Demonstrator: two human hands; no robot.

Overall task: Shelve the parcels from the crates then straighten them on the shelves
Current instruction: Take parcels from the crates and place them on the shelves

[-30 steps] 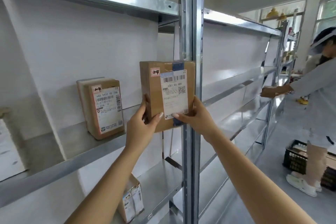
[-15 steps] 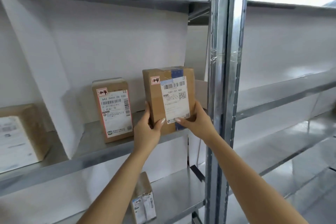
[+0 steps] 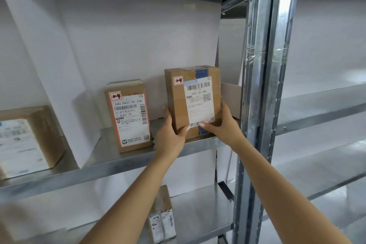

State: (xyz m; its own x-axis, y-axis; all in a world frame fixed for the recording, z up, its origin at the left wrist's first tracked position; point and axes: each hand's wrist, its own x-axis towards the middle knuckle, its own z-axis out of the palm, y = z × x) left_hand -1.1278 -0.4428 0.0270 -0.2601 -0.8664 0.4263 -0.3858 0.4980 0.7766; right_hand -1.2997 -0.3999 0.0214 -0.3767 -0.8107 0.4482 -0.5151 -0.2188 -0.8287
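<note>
held parcel (image 3: 193, 103): brown carton standing upright on the middle shelf (image 3: 118, 162), a little toward 3 o'clock of the picture's centre, close to the front lip.
long axis: vertical, with the short edges at top and bottom.
facing: the white label faces the camera, barcode toward 12 o'clock, and the print reads upright; a blue tape strip runs up the front behind the label.
left hand (image 3: 172, 134): grips the carton's lower corner at 7 o'clock, thumb laid on the front face and fingers curled round the side.
right hand (image 3: 221, 125): grips the lower corner at 5 o'clock, thumb pressed on the label's bottom edge; the fingers reach round the far side, out of sight.
second parcel (image 3: 129, 117): at 9 o'clock of the held one, apart from it, on the same shelf; it is upright and leans back slightly, label to the camera.
white divider (image 3: 49, 77): slanted panel at 9 o'clock of the second parcel.
far parcel (image 3: 25, 140): beyond the divider at the picture's 9 o'clock edge, blurred, label forward.
lower parcel (image 3: 162, 218): on the shelf below, at 6 o'clock, upright, narrow labelled side showing.
steel post (image 3: 259, 105): runs top to bottom at 3 o'clock of the held parcel, just beside the right forearm.
</note>
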